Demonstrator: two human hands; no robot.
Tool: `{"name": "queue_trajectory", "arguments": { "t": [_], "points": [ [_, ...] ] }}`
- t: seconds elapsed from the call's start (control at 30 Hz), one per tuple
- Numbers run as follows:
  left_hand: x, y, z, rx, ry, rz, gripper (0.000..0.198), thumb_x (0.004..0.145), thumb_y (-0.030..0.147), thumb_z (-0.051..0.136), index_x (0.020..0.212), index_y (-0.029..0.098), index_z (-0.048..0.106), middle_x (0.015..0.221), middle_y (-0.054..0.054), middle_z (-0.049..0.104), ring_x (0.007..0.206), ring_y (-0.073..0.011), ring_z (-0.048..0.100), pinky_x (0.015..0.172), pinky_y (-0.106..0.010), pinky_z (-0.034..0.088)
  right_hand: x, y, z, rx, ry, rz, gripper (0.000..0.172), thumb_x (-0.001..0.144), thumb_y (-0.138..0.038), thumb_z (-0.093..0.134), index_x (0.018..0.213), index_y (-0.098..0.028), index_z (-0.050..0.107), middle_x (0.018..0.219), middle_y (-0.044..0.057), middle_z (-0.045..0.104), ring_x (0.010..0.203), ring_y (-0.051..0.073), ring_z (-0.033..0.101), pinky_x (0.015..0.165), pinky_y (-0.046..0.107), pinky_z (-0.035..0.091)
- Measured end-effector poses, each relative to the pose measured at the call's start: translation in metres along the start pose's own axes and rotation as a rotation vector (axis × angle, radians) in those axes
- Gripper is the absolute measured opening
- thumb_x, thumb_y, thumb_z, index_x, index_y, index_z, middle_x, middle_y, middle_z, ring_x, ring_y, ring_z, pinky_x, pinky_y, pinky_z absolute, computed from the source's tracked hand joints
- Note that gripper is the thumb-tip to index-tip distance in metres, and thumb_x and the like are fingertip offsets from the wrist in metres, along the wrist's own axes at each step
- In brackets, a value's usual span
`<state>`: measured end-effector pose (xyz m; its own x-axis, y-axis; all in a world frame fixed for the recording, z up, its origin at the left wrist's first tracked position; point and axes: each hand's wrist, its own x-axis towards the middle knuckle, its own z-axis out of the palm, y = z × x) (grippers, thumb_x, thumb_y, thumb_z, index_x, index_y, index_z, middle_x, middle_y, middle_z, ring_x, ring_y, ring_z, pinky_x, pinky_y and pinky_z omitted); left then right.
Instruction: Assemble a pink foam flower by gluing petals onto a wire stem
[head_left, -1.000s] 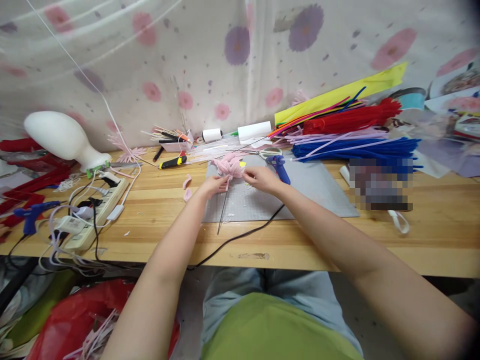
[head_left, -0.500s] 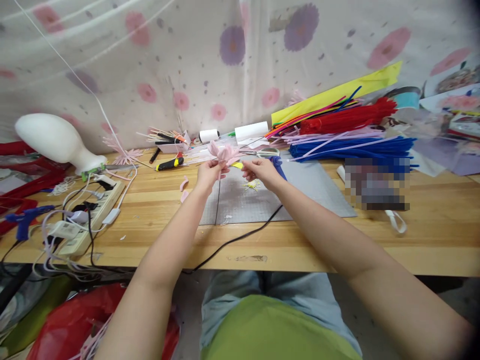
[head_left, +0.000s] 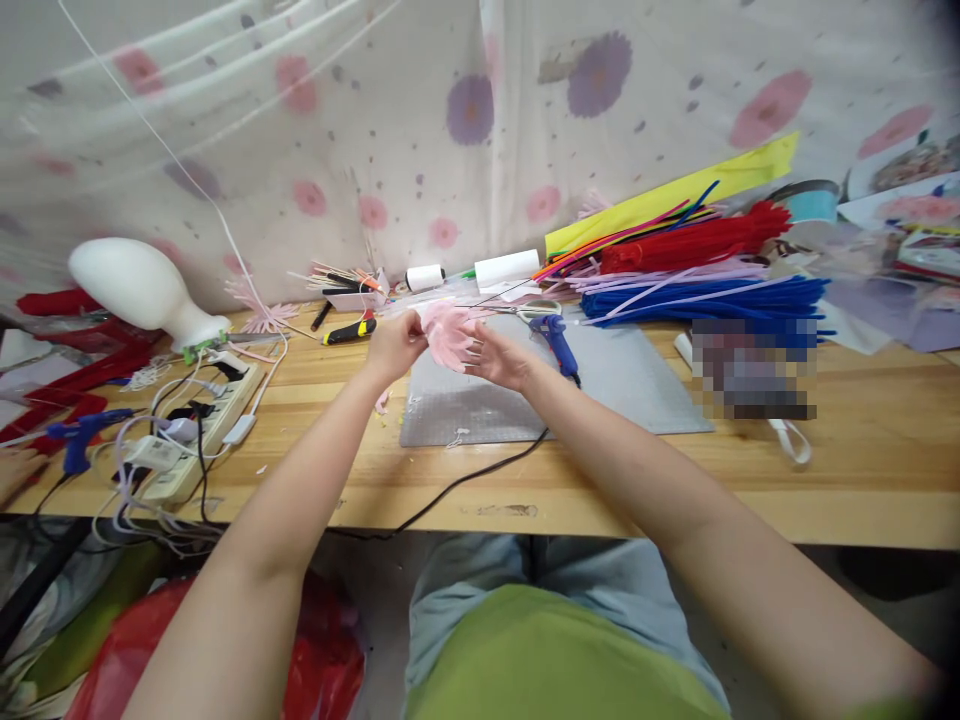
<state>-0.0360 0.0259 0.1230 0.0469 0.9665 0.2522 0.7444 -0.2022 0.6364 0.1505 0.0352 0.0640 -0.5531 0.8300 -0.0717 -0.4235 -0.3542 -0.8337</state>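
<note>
A pale pink flower (head_left: 448, 335) with long fuzzy petals is held up over the grey cutting mat (head_left: 622, 400), its petals facing toward me. At its left edge my left hand (head_left: 397, 345) is closed, thumb and fingers pinching it; the exact grip point and the stem are hidden behind the petals. My right hand (head_left: 501, 358) is against the flower's right side, with fingers stretched out and apart along the petals. Just right of that hand, a blue glue gun (head_left: 555, 345) lies on the mat. Scissors (head_left: 529, 310) lie behind the hands.
Blue (head_left: 705, 300) and red pipe cleaner bundles (head_left: 697, 237) lie at the back right. Left are a yellow-black cutter (head_left: 349, 331), a white foam head (head_left: 135, 285), a power strip (head_left: 206, 430) with tangled cords and another blue glue gun (head_left: 79, 437). A black cord (head_left: 465, 480) crosses the front edge.
The flower has turned its petals toward me; its dark stem no longer shows. My right hand has moved from a yellow strip to the petals, its fingers opening. The view has shifted slightly.
</note>
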Motion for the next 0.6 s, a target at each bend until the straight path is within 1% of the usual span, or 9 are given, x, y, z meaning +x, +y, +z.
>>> {"name": "queue_trajectory", "arguments": {
  "t": [0.1, 0.2, 0.27, 0.33, 0.43, 0.53, 0.6],
  "points": [
    [-0.006, -0.014, 0.016, 0.165, -0.052, 0.084, 0.012, 0.07, 0.019, 0.062, 0.082, 0.02, 0.061, 0.086, -0.004, 0.068, 0.085, -0.0201, 0.06, 0.078, -0.028, 0.043, 0.001, 0.009, 0.005, -0.082, -0.011, -0.002, 0.04, 0.06, -0.043, 0.077, 0.09, -0.021, 0.063, 0.085, 0.002, 0.065, 0.074, 0.014, 0.059, 0.065, 0.025, 0.048],
    [-0.011, -0.021, 0.021, 0.168, -0.13, 0.142, 0.025, 0.068, 0.02, 0.065, 0.093, 0.02, 0.063, 0.094, -0.005, 0.069, 0.091, -0.0218, 0.061, 0.08, -0.028, 0.045, 0.003, 0.016, 0.003, -0.175, 0.046, -0.033, 0.038, 0.049, -0.034, 0.08, 0.077, -0.019, 0.061, 0.07, -0.002, 0.06, 0.064, 0.011, 0.053, 0.057, 0.022, 0.041],
    [-0.015, -0.023, 0.019, 0.114, -0.232, 0.2, 0.027, 0.065, 0.02, 0.067, 0.092, 0.02, 0.065, 0.094, -0.005, 0.069, 0.092, -0.0226, 0.062, 0.079, -0.027, 0.046, 0.004, 0.019, -0.002, -0.265, 0.049, -0.053, 0.033, 0.048, -0.029, 0.078, 0.074, -0.018, 0.06, 0.067, -0.003, 0.059, 0.061, 0.01, 0.051, 0.056, 0.021, 0.038],
    [-0.019, -0.023, 0.016, 0.069, -0.345, 0.23, 0.021, 0.062, 0.018, 0.068, 0.083, 0.02, 0.068, 0.084, -0.004, 0.069, 0.086, -0.0223, 0.063, 0.077, -0.027, 0.046, 0.003, 0.021, -0.007, -0.378, 0.01, -0.072, 0.029, 0.051, -0.027, 0.074, 0.075, -0.017, 0.062, 0.07, -0.003, 0.06, 0.062, 0.009, 0.051, 0.056, 0.021, 0.035],
    [-0.026, -0.019, 0.009, 0.052, -0.459, 0.156, 0.016, 0.058, 0.013, 0.068, 0.073, 0.019, 0.071, 0.07, -0.001, 0.068, 0.076, -0.0207, 0.063, 0.072, -0.025, 0.046, -0.002, 0.019, -0.007, -0.5, -0.02, -0.084, 0.03, 0.054, -0.026, 0.072, 0.081, -0.017, 0.063, 0.076, -0.002, 0.062, 0.065, 0.01, 0.052, 0.057, 0.022, 0.034],
    [-0.03, -0.011, 0.004, -0.007, -0.534, 0.067, 0.018, 0.057, 0.01, 0.068, 0.072, 0.018, 0.073, 0.067, 0.0, 0.068, 0.07, -0.0186, 0.062, 0.068, -0.023, 0.046, -0.007, 0.013, -0.004, -0.521, -0.037, -0.081, 0.034, 0.054, -0.028, 0.073, 0.084, -0.017, 0.061, 0.077, -0.002, 0.062, 0.067, 0.011, 0.053, 0.059, 0.023, 0.036],
    [-0.031, -0.006, 0.003, -0.079, -0.56, 0.027, 0.017, 0.055, 0.007, 0.068, 0.069, 0.016, 0.073, 0.066, 0.0, 0.067, 0.067, -0.0173, 0.062, 0.066, -0.023, 0.046, -0.008, 0.01, -0.003, -0.533, -0.056, -0.08, 0.033, 0.055, -0.03, 0.074, 0.081, -0.017, 0.06, 0.074, -0.003, 0.061, 0.065, 0.01, 0.052, 0.059, 0.023, 0.036]
  ]
}}
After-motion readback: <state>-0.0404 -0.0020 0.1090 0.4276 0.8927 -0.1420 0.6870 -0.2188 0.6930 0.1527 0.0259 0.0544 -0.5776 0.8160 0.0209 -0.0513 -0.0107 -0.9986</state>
